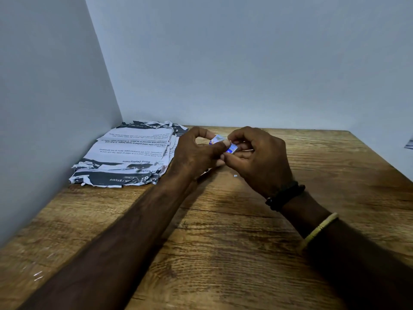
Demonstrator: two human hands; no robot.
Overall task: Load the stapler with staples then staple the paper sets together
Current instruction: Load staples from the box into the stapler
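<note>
A small blue-and-white staple box is held between both hands just above the wooden table. My left hand pinches its left end with thumb and fingers. My right hand grips its right end, fingers curled around it. A stack of torn printed paper sheets lies on the table to the left of my hands, in the corner by the wall. The stapler is not visible; my hands may hide it.
Grey walls close the table on the left and at the back. A tiny pale scrap lies on the table under my right hand. A few loose staples glint near the front left edge. A paper corner shows at the far right.
</note>
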